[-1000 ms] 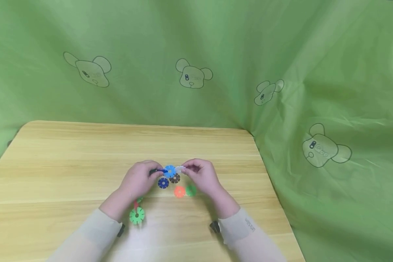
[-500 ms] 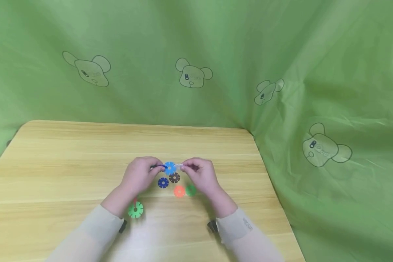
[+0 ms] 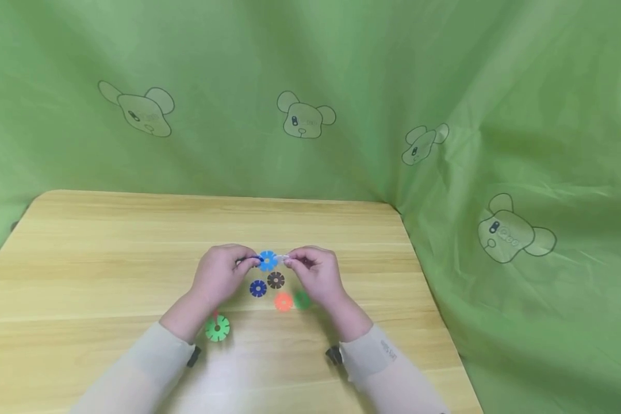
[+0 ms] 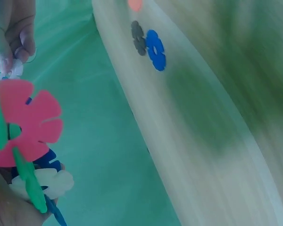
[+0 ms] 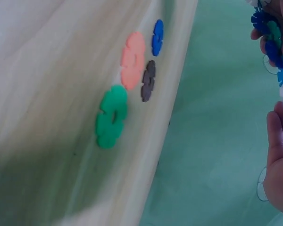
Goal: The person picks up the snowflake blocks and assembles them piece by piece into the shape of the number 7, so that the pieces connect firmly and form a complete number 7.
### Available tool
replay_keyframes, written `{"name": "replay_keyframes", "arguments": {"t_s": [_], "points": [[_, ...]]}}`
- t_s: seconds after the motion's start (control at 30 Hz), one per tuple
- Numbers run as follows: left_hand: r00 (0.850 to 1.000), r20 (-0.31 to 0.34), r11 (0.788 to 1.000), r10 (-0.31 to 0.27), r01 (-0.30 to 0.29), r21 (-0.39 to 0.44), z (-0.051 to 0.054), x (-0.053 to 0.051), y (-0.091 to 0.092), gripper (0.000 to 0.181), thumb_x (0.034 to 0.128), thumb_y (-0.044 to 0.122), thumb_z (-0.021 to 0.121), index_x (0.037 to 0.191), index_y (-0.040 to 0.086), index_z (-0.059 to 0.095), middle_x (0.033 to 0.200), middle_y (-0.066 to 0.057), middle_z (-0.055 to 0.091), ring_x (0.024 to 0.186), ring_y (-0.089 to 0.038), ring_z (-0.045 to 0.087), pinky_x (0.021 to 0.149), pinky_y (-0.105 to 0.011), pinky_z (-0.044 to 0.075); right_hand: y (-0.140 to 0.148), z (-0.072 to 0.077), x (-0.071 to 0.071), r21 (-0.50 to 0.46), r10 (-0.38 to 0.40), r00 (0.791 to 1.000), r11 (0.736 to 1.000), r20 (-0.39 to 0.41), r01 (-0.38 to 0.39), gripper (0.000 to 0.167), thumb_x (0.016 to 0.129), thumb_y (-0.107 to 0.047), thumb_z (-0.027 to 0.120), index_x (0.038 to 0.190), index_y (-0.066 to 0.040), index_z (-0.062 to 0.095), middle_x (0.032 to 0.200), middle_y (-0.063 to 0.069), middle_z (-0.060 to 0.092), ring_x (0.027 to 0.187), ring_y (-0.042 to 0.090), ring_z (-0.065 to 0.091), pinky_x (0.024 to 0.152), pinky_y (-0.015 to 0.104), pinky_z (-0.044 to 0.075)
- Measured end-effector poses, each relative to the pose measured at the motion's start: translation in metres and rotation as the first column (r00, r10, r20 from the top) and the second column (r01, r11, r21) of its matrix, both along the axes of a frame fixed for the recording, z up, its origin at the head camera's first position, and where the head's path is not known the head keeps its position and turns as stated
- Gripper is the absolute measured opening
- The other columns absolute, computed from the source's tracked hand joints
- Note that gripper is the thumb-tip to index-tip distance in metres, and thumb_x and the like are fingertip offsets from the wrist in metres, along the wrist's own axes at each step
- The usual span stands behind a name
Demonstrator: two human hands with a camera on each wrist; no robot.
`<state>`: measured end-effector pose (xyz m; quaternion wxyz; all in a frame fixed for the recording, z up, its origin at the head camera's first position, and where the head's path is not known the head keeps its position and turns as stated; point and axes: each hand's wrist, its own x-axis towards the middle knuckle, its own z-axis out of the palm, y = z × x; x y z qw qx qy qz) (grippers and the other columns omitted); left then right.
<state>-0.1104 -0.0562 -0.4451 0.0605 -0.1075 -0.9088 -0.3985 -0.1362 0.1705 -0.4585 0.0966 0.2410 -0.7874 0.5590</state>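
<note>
My left hand [image 3: 219, 273] grips a chain of slotted plastic discs above the table. A light blue disc [image 3: 267, 260] stands out beyond its fingertips. Joined to the chain, a pink disc [image 4: 45, 115], a white disc [image 4: 56, 182] and green pieces show in the left wrist view. Below the left wrist hangs a light green disc [image 3: 217, 328] with a red piece above it. My right hand [image 3: 318, 276] pinches a whitish, see-through disc [image 3: 282, 259] at the light blue disc's right edge. Whether the slots of these two are fully engaged cannot be made out.
Loose discs lie on the wooden table [image 3: 134, 247] below the hands: dark blue [image 3: 258, 288], brown [image 3: 276, 280], orange [image 3: 283, 302] and green [image 3: 302, 299]. A green curtain [image 3: 227, 155] with bear-face outlines hangs behind the table and along its right side.
Both hands have risen slightly toward the far side, carrying the light blue and whitish discs along. The hanging light green disc has shifted up in view. The loose discs stay put.
</note>
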Motion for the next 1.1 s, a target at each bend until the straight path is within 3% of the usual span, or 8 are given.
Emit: {"name": "replay_keyframes", "arguments": {"t_s": [0.2, 0.37, 0.53, 0.6, 0.8, 0.97, 1.03, 1.1], "points": [[1.0, -0.018, 1.0, -0.002, 0.002, 0.013, 0.001, 0.0, 0.001, 0.013, 0.098, 0.019, 0.077, 0.102, 0.006, 0.08, 0.099, -0.008, 0.08, 0.087, -0.023, 0.075, 0.083, -0.043, 0.064, 0.0, 0.007, -0.004, 0.059, 0.063, 0.997, 0.996, -0.042, -0.06, 0.006, 0.088, 0.012, 0.078, 0.09, 0.006, 0.076, 0.086, 0.017, 0.076, 0.069, 0.03, 0.072, 0.065, 0.025, 0.063], [0.999, -0.045, 1.0, -0.009, 0.01, 0.024, 0.003, -0.001, 0.0, 0.013, 0.0985, 0.018, 0.077, 0.102, 0.006, 0.08, 0.1, -0.009, 0.08, 0.088, -0.025, 0.075, 0.085, -0.046, 0.064, -0.002, 0.011, -0.005, 0.042, 0.052, 0.998, 0.998, -0.026, -0.05, 0.006, 0.088, 0.011, 0.078, 0.09, 0.006, 0.077, 0.086, 0.019, 0.076, 0.071, 0.03, 0.072, 0.066, 0.026, 0.064], [0.999, -0.013, 0.998, -0.04, 0.04, -0.039, 0.003, -0.007, -0.002, 0.013, 0.1, 0.02, 0.075, 0.106, 0.009, 0.078, 0.103, -0.006, 0.079, 0.088, -0.024, 0.073, 0.085, -0.047, 0.062, -0.007, 0.007, -0.006, 0.021, -0.014, 0.999, 1.0, 0.029, 0.013, 0.006, 0.088, 0.008, 0.079, 0.092, 0.006, 0.076, 0.089, 0.021, 0.076, 0.077, 0.028, 0.073, 0.072, 0.025, 0.064], [0.998, 0.009, 0.995, -0.063, 0.064, -0.077, 0.004, -0.011, 0.001, 0.016, 0.1008, 0.023, 0.074, 0.112, 0.012, 0.077, 0.111, -0.006, 0.078, 0.096, -0.026, 0.073, 0.091, -0.049, 0.061, -0.009, 0.004, -0.007, 0.019, -0.034, 0.999, 0.999, 0.038, 0.033, 0.006, 0.089, 0.008, 0.079, 0.093, 0.006, 0.076, 0.089, 0.021, 0.076, 0.079, 0.028, 0.073, 0.073, 0.025, 0.064], [0.993, 0.001, 0.986, -0.119, 0.118, -0.117, 0.008, -0.017, 0.006, 0.016, 0.1011, 0.024, 0.074, 0.113, 0.014, 0.079, 0.118, -0.005, 0.077, 0.106, -0.028, 0.073, 0.097, -0.05, 0.059, -0.017, 0.0, -0.005, 0.014, -0.01, 0.999, 1.0, 0.054, 0.009, 0.007, 0.09, 0.007, 0.078, 0.096, 0.007, 0.075, 0.092, 0.022, 0.076, 0.081, 0.031, 0.073, 0.074, 0.026, 0.064], [0.994, -0.036, 0.986, -0.101, 0.095, -0.134, 0.007, -0.018, 0.003, 0.011, 0.1005, 0.019, 0.074, 0.107, 0.012, 0.079, 0.11, -0.005, 0.078, 0.1, -0.026, 0.075, 0.095, -0.048, 0.06, -0.011, -0.003, -0.009, 0.157, -0.031, 0.984, 0.988, 0.173, 0.003, 0.027, 0.09, 0.0, 0.081, 0.115, 0.006, 0.072, 0.105, 0.018, 0.075, 0.089, 0.029, 0.073, 0.08, 0.032, 0.065], [0.995, -0.048, 0.988, -0.09, 0.083, -0.133, 0.006, -0.019, 0.001, 0.011, 0.1002, 0.019, 0.075, 0.107, 0.012, 0.079, 0.11, -0.006, 0.079, 0.1, -0.027, 0.075, 0.096, -0.049, 0.06, -0.007, -0.009, -0.013, 0.293, -0.081, 0.973, 0.956, 0.215, 0.015, 0.038, 0.091, -0.005, 0.082, 0.126, 0.005, 0.069, 0.113, 0.017, 0.074, 0.096, 0.03, 0.073, 0.086, 0.036, 0.064], [0.995, -0.052, 0.989, -0.084, 0.077, -0.13, 0.006, -0.019, 0.0, 0.01, 0.0998, 0.018, 0.075, 0.106, 0.011, 0.079, 0.111, -0.006, 0.078, 0.101, -0.028, 0.075, 0.096, -0.049, 0.06, -0.005, -0.018, -0.016, 0.453, -0.13, 0.962, 0.892, 0.24, 0.007, 0.046, 0.094, -0.013, 0.081, 0.133, 0.003, 0.066, 0.12, 0.017, 0.071, 0.103, 0.031, 0.071, 0.093, 0.041, 0.063]]}}
